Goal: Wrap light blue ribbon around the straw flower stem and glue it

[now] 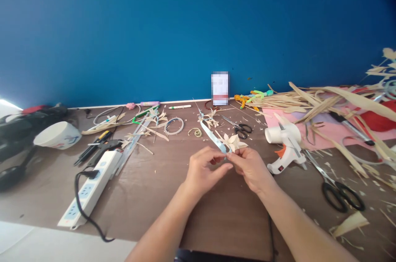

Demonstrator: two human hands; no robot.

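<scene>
Beside right hand (252, 167): white glue gun (290, 147); scissors (331, 179) (black-handled) farther right.

Head-worn view, looking forward and down across the table (139, 196)
From above the near side, the camera is facing the far blue wall (148, 27) and taking in a wide stretch from left to right; the left hand (202, 169) and right hand (250, 167) are showing close, the wall standing farther off.
</scene>
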